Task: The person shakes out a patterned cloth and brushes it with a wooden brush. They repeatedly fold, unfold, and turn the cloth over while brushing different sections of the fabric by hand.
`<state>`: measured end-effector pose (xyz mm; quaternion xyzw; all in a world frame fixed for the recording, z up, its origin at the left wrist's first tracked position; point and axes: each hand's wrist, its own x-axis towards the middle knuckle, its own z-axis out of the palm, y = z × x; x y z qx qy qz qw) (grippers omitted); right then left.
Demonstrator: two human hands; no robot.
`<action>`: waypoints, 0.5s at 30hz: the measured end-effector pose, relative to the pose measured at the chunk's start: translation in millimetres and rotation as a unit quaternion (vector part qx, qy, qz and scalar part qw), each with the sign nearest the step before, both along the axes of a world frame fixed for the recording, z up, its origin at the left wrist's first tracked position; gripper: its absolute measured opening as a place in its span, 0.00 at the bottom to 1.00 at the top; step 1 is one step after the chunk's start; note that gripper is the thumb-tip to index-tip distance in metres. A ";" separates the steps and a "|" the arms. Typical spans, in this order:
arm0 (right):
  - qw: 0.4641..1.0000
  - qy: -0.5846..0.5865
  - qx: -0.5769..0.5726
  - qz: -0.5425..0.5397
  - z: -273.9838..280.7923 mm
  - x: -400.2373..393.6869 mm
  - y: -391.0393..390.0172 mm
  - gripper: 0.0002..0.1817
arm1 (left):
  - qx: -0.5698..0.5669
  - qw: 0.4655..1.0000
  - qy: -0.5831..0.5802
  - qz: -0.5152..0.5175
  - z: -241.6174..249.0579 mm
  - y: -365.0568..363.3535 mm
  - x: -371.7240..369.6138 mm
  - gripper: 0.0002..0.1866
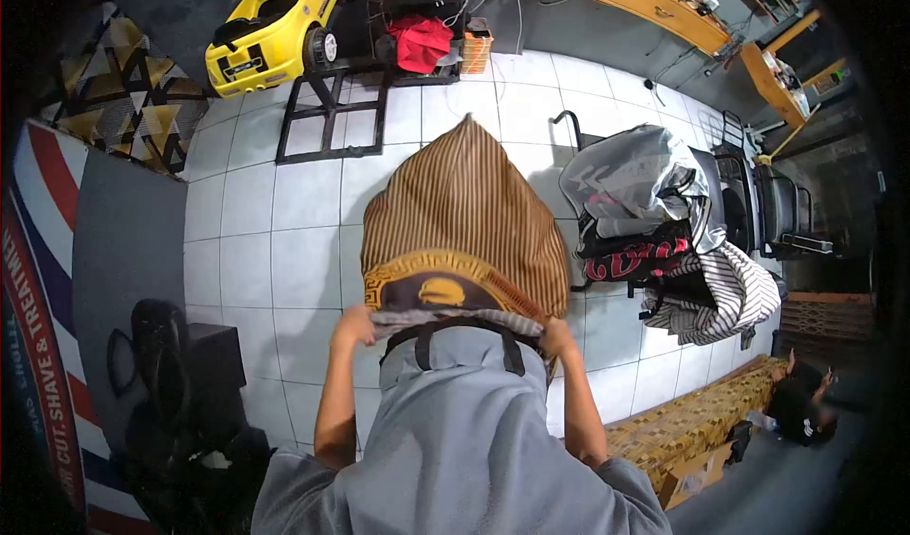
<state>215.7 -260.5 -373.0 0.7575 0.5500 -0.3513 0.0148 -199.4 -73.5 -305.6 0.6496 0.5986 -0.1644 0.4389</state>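
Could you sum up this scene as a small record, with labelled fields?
Left hand: gripping near edge of a striped cloth
Right hand: gripping the same edge, farther right
Pattern: brown stripes, gold design near the hands
Floor: white tiles
Ahead, left: yellow toy car, black metal frame
Right: clear plastic, black-and-white striped fabric
Far right: another person, dark top

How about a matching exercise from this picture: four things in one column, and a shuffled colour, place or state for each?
1. Large cloth
2. Toy car
3. Cardboard box
4. Metal frame

A. Black, on the white tiles
B. Brown-striped, held by the left hand and right hand
C. At the lower right of the view
D. Yellow, with wheels

Pairs: 1-B, 2-D, 3-C, 4-A
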 end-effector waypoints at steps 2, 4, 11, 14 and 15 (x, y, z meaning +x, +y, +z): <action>0.985 0.024 0.143 -0.097 35.0 3.9 17.5 0.16 | 0.111 0.975 -0.115 0.156 0.1 17.0 -9.1 0.14; 0.959 0.045 0.233 -0.157 58.2 11.4 33.4 0.16 | 0.287 0.903 -0.194 0.255 18.1 36.8 -3.5 0.17; 0.918 0.119 0.281 -0.251 173.6 9.5 79.3 0.13 | 0.407 0.723 -0.371 0.417 76.2 86.7 18.2 0.21; 0.927 0.076 0.284 -0.232 194.8 15.0 73.3 0.13 | 0.499 0.684 -0.390 0.362 78.2 96.8 13.4 0.21; 0.923 0.082 0.300 -0.225 195.5 20.2 71.6 0.14 | 0.519 0.686 -0.374 0.347 87.4 97.0 14.9 0.21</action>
